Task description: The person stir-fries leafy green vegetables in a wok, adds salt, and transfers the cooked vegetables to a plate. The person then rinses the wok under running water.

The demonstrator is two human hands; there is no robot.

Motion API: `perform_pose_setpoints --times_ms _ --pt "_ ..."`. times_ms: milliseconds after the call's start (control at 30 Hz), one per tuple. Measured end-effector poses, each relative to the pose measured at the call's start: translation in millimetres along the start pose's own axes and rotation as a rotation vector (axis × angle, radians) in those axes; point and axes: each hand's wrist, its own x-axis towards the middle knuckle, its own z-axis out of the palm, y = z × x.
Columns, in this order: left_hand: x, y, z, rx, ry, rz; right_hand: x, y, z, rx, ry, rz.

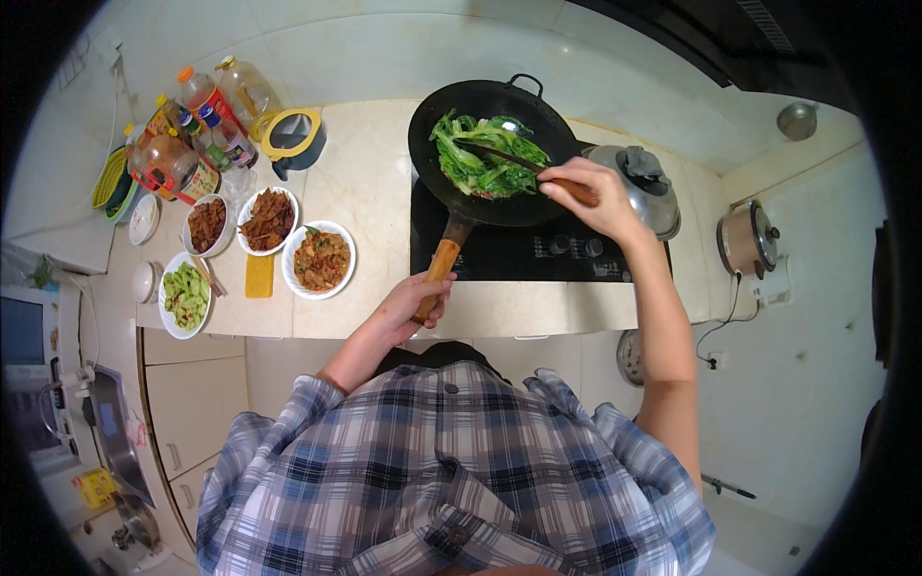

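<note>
My left hand [414, 306] is closed around the wooden handle [441, 270] of a black wok [479, 212], which sits over a black cooktop [518, 259]. My right hand [594, 194] grips the wooden handle of a spatula or similar utensil [558, 181]. The utensil's dark shaft reaches into leafy green vegetables [490, 162] in the wok, and its tip is partly hidden among the leaves. Behind my right forearm stands a domed metal lid [652, 191] with a dark grey cloth on its knob.
Filled white dishes stand at the left: meat in sauce [319, 261], brown dried pieces [268, 222] and chopped greens [186, 295]. Beyond them are several bottles [227, 137] and a yellow-rimmed container [294, 140]. A rice cooker [745, 237] is at the far right, a range hood [720, 43] at the upper right.
</note>
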Motion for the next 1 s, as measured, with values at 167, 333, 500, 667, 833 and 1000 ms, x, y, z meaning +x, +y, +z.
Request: perform_pose_setpoints --times_ms 167,333,500,667,833,1000 --pt "1 -1 -1 0.007 -0.01 0.004 -28 -33 -59 0.195 0.084 0.265" --pt "2 0 0 -0.001 -0.004 -0.009 -38 -51 -36 0.213 0.18 0.204" --pt "1 0 -2 -0.001 -0.001 0.014 26 -41 22 0.623 0.463 0.396" --pt "-3 3 4 0.002 0.02 0.015 79 34 42 0.617 0.696 0.5" --pt "0 -1 2 -0.004 0.02 0.038 56 79 -3 0.597 0.831 0.638" --pt "-1 -1 2 0.007 0.024 0.026 39 65 -30 0.461 0.66 0.379"
